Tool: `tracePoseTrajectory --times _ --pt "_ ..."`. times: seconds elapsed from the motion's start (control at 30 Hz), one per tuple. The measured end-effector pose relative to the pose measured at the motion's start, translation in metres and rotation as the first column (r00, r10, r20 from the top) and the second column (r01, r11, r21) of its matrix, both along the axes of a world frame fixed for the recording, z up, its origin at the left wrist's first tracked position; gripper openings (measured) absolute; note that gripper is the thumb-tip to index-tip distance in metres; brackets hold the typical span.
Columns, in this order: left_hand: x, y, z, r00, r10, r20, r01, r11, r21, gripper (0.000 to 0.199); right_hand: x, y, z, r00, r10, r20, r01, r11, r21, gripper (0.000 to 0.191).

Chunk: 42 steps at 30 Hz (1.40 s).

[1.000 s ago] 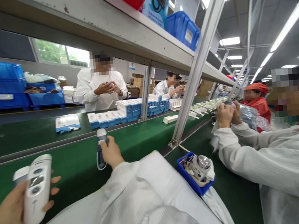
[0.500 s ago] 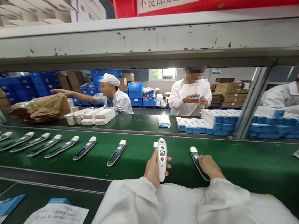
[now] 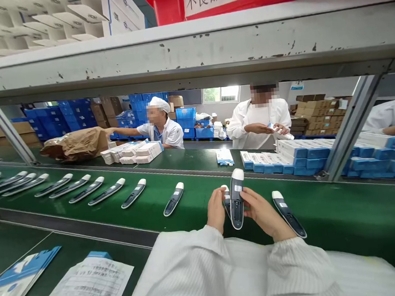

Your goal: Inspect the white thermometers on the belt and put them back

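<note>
Left arm [image 3: 194, 263]: one, in a white sleeve, extended forward from the lower edge. Left hand [image 3: 216, 211]: bare, raised, fingers pointing upward and bent, closed in a hold. Right arm [image 3: 300, 268]: one, white ribbed sleeve, likewise forward. Right hand [image 3: 262, 210]: bare, slanting up and leftward from the wrist [image 3: 283, 232] — digits set in a pinch. Both hands: near each other, roughly level — facing inward.

Free belt [image 3: 355, 212] past rightmost device [image 3: 289, 213], shelf [image 3: 210, 54] above, slanted post [image 3: 352, 125]
</note>
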State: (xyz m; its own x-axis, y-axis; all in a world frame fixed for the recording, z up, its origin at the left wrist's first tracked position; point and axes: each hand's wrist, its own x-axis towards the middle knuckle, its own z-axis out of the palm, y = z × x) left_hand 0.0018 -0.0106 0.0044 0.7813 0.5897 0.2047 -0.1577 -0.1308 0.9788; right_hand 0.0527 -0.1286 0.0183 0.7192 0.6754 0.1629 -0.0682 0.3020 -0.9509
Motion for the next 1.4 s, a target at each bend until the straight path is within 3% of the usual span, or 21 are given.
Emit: tracePoseTrajectory --times 0.03,0.1,0.17,0.23,0.33,0.4,0.43,0.57,0.63,0.73,0.83,0.9,0.93,0.97,1.03,1.1,1.17,1.23,1.27,1.33,1.4 --pt "0.001 0.002 -0.003 0.995 0.056 -0.080 -0.038 0.977 0.210 0.036 0.001 -0.002 0.001 1.000 -0.014 0.009 0.014 1.000 -0.003 0.034" --pt "0.004 0.002 -0.009 0.969 0.103 -0.224 0.045 0.820 0.571 0.051 0.003 -0.005 0.003 0.998 -0.048 0.042 0.049 0.999 -0.018 0.034" --pt "0.007 -0.001 -0.015 0.934 0.090 -0.346 0.200 0.671 0.714 0.063 0.004 -0.007 0.005 0.995 -0.075 0.071 0.078 0.997 -0.029 0.035" --pt "0.011 -0.004 -0.018 0.908 0.075 -0.412 0.265 0.658 0.705 0.052 0.005 -0.007 0.005 0.992 -0.092 0.089 0.095 0.995 -0.038 0.036" --pt "0.014 0.000 -0.018 0.922 0.023 -0.386 0.184 0.852 0.490 0.034 0.007 -0.006 0.002 0.987 -0.129 0.095 0.136 0.988 -0.066 0.036" --pt "0.011 0.009 -0.015 0.948 -0.016 -0.317 0.084 0.976 0.200 0.035 0.010 -0.004 -0.003 0.983 -0.155 0.098 0.164 0.983 -0.085 0.035" --pt "0.006 0.014 -0.013 0.955 -0.035 -0.294 0.050 0.998 0.047 0.036 0.013 -0.003 -0.007 0.980 -0.173 0.102 0.184 0.978 -0.103 0.036" --pt "-0.019 0.028 -0.002 0.963 -0.151 -0.224 0.080 0.951 -0.299 0.029 0.026 0.005 -0.025 0.926 -0.290 0.242 0.354 0.890 -0.287 0.047" --pt "-0.029 0.029 0.002 0.976 -0.192 -0.107 0.125 0.886 -0.446 0.025 0.032 0.007 -0.035 0.859 -0.298 0.415 0.476 0.763 -0.438 0.047" --pt "-0.034 0.026 0.002 0.977 -0.210 0.036 0.191 0.789 -0.584 0.030 0.038 0.003 -0.046 0.790 -0.168 0.589 0.584 0.498 -0.641 0.043" --pt "-0.031 0.020 -0.002 0.975 -0.219 0.043 0.201 0.781 -0.591 0.036 0.038 -0.002 -0.046 0.754 -0.136 0.643 0.640 0.370 -0.673 0.040" --pt "-0.029 0.013 -0.004 0.983 -0.178 0.037 0.168 0.812 -0.559 0.033 0.032 -0.002 -0.039 0.678 -0.195 0.709 0.715 0.400 -0.573 0.038" --pt "-0.027 0.009 -0.004 0.989 -0.145 0.039 0.144 0.841 -0.522 0.031 0.027 0.001 -0.034 0.668 -0.237 0.706 0.715 0.468 -0.519 0.038" --pt "-0.026 0.005 -0.004 0.992 -0.114 0.051 0.124 0.872 -0.473 0.030 0.021 0.004 -0.028 0.705 -0.268 0.657 0.662 0.582 -0.472 0.039" --pt "-0.025 -0.001 -0.003 0.991 -0.081 0.106 0.115 0.922 -0.370 0.036 0.007 0.013 -0.018 0.870 -0.234 0.435 0.402 0.847 -0.348 0.039" --pt "-0.024 -0.002 -0.002 0.983 -0.089 0.159 0.135 0.942 -0.308 0.039 -0.004 0.019 -0.011 0.975 -0.107 0.194 0.140 0.976 -0.167 0.038" --pt "-0.025 0.006 0.000 0.984 -0.091 0.152 0.124 0.966 -0.225 0.030 -0.010 0.021 -0.007 0.997 -0.030 0.064 0.032 0.999 -0.032 0.034" --pt "-0.025 0.019 -0.001 0.999 -0.014 0.039 0.013 1.000 0.027 0.029 -0.012 0.019 -0.007 1.000 0.009 -0.013 -0.008 1.000 0.029 0.031" --pt "-0.025 0.027 -0.001 0.997 0.068 -0.039 -0.058 0.976 0.210 0.029 -0.012 0.018 -0.007 0.999 0.027 -0.041 -0.025 0.998 0.050 0.029" --pt "-0.024 0.043 -0.005 0.950 0.243 -0.197 -0.115 0.857 0.503 0.040 -0.011 0.015 -0.008 0.995 0.034 -0.089 -0.027 0.997 0.078 0.027" --pt "-0.021 0.055 -0.009 0.896 0.304 -0.324 -0.078 0.826 0.559 0.054 -0.011 0.014 -0.008 0.993 0.034 -0.117 -0.023 0.995 0.093 0.025"
